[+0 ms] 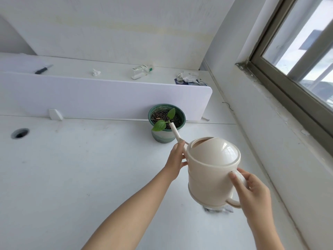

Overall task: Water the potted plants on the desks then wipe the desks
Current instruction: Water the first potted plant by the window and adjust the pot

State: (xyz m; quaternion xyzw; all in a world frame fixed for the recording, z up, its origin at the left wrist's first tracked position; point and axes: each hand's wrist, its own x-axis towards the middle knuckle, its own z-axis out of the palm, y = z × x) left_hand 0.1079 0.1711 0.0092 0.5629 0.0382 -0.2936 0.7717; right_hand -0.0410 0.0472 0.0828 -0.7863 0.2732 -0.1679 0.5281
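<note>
A cream watering can [210, 170] hangs tilted over the white desk [90, 177]. My right hand [252, 192] grips its handle at the right. My left hand [175, 159] holds the base of the long spout, whose tip reaches over the soil of a green pot [166, 123]. The pot holds a small plant with two green leaves and stands against the white divider panel [108, 98]. No water stream can be made out.
A grey cloth [219, 209] lies on the desk under the can. A cable hole [19, 133] sits at the desk's left. Beyond the divider lie a knife [43, 69], crumpled tissues [96, 72], a bottle [142, 69] and wrappers [188, 76]. A wall and window [297, 69] border the right.
</note>
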